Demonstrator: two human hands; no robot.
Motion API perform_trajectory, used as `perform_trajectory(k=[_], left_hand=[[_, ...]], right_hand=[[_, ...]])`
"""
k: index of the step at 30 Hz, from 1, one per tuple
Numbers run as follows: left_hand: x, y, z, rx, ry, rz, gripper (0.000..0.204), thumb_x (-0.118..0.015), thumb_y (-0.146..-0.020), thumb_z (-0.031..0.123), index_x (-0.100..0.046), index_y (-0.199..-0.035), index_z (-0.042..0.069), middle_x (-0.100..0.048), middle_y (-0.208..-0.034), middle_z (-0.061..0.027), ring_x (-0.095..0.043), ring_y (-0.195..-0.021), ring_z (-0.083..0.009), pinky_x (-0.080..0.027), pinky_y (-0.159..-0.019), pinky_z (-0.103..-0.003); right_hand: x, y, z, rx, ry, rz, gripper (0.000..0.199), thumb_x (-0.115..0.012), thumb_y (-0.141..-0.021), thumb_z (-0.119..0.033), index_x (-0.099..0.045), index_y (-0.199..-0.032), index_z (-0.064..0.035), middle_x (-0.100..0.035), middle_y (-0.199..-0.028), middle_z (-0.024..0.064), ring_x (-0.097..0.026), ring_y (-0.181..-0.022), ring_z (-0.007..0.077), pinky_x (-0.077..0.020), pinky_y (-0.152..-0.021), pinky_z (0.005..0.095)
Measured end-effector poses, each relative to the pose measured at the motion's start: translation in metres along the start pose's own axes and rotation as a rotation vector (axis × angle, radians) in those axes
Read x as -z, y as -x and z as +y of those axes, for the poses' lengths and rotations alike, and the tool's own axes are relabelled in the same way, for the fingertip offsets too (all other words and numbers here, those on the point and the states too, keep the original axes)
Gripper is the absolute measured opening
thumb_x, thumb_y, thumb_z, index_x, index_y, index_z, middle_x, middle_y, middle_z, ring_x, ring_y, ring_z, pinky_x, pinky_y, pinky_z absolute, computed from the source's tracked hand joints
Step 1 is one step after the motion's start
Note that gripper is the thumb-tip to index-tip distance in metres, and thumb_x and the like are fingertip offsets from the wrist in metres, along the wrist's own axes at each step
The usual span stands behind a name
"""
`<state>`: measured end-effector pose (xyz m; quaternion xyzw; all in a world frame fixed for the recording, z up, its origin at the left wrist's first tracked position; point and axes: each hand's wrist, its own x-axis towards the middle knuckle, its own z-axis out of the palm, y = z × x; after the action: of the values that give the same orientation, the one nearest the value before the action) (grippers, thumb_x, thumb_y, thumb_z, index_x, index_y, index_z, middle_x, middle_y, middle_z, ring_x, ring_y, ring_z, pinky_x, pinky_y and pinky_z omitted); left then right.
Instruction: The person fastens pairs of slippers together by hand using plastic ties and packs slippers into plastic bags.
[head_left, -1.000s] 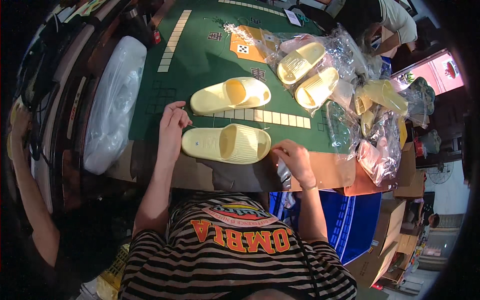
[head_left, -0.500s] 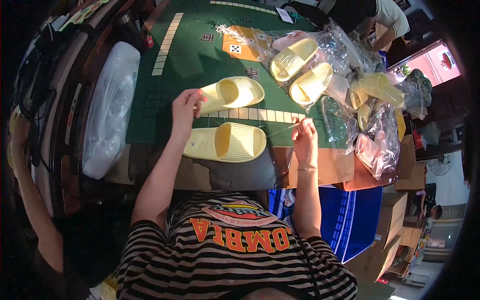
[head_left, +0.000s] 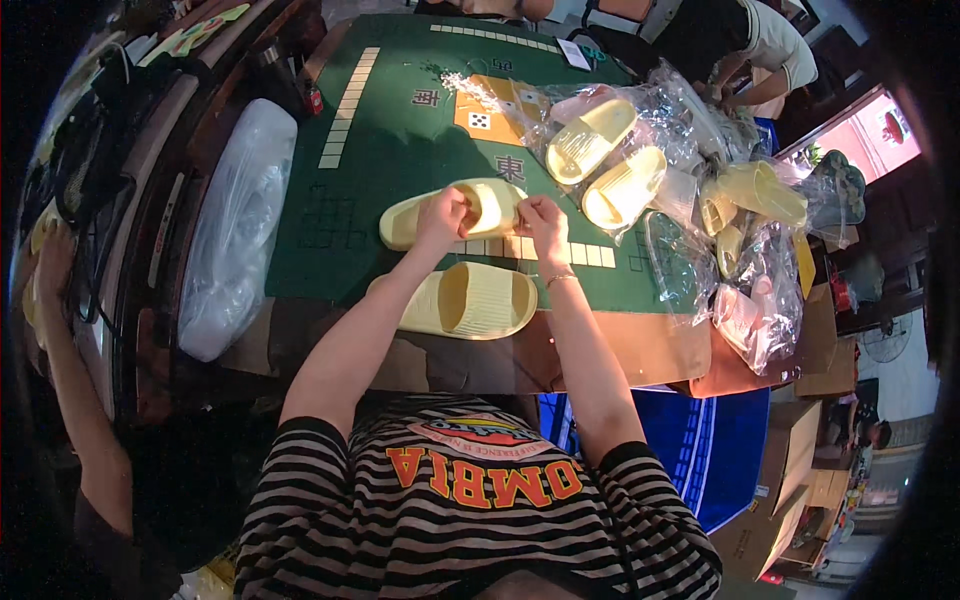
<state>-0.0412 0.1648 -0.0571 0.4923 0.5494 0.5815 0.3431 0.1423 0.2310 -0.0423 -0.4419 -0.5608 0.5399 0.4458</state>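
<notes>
Noting left to right: the left hand (head_left: 447, 215), fingers curled in, lies over the foot opening of a pale-yellow moulded slide slipper (head_left: 500, 205), which rests heel-leftward on the dark-green printed table covering (head_left: 340, 265). The right hand (head_left: 545, 225), thumb and fingers bunched, is at the toe end. Whether either hand is clamped on the slipper or on something thin: cannot tell. Handling (judged by look): light, springy foam or rubber, hardly fragile, perhaps slick on smooth faces; likely best held by the heel or the thick strap edge.

Materials, same order: long, bulging, cloudy plastic-wrapped bundle (head_left: 240, 230), wrinkled; a matching pale-yellow slipper (head_left: 490, 300) nearer the body, strap finely ribbed and arched, heel partly behind the left forearm; at right, glossy, crinkled clear film around pale-pink slippers (head_left: 745, 315), edges blurred by glare.
</notes>
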Motion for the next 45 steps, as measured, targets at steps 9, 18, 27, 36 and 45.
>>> perform_trajectory(k=[9, 18, 27, 36, 45], left_hand=[[-0.005, 0.02, -0.008, 0.128, -0.429, 0.022, 0.02, -0.059, -0.076, 0.017, -0.063, -0.09, 0.002, -0.065, -0.096, -0.0202, -0.06, -0.094, -0.0379, -0.047, -0.08, -0.046], [-0.012, 0.01, -0.027, 0.015, -0.17, -0.033, 0.024, -0.06, -0.078, 0.015, -0.062, -0.09, -0.006, -0.063, -0.095, -0.0272, -0.061, -0.09, -0.0417, -0.048, -0.074, -0.045], [-0.014, 0.012, -0.034, 0.043, -0.24, 0.015, 0.02, -0.056, -0.079, 0.012, -0.061, -0.09, -0.004, -0.063, -0.094, -0.0259, -0.06, -0.091, -0.0421, -0.048, -0.076, -0.046], [-0.013, 0.01, -0.038, -0.022, -0.313, 0.028, 0.019, -0.052, -0.075, 0.007, -0.062, -0.087, -0.004, -0.062, -0.091, -0.0275, -0.058, -0.09, -0.0447, -0.047, -0.077, -0.05], [-0.017, 0.011, -0.029, 0.009, -0.224, -0.036, 0.02, -0.051, -0.078, 0.009, -0.062, -0.09, -0.003, -0.063, -0.093, -0.0265, -0.059, -0.088, -0.0438, -0.048, -0.073, -0.049]], right_hand=[[-0.011, 0.047, -0.023, -0.153, -0.009, -0.06, 0.015, -0.063, -0.089, -0.019, -0.063, -0.094, -0.0047, -0.061, -0.077, 0.0, -0.054, -0.063, 0.0067, -0.0441, -0.049, 0.0201], [-0.008, 0.044, -0.016, -0.158, -0.112, -0.13, 0.011, -0.06, -0.09, -0.016, -0.061, -0.096, -0.0064, -0.063, -0.081, 0.0001, -0.055, -0.064, 0.0066, -0.0453, -0.052, 0.0209], [-0.009, 0.04, -0.022, -0.208, -0.034, -0.181, 0.011, -0.057, -0.092, -0.017, -0.059, -0.097, -0.0079, -0.063, -0.086, -0.0008, -0.055, -0.068, 0.0061, -0.0472, -0.054, 0.0209], [-0.011, 0.042, -0.016, -0.169, -0.103, -0.154, 0.009, -0.057, -0.091, -0.015, -0.059, -0.097, -0.0083, -0.062, -0.085, -0.0005, -0.056, -0.07, 0.0072, -0.0476, -0.057, 0.0227], [-0.01, 0.042, -0.014, -0.204, -0.095, -0.134, 0.007, -0.059, -0.091, -0.013, -0.06, -0.095, -0.008, -0.061, -0.083, -0.0014, -0.054, -0.066, 0.0062, -0.0444, -0.054, 0.0215]])
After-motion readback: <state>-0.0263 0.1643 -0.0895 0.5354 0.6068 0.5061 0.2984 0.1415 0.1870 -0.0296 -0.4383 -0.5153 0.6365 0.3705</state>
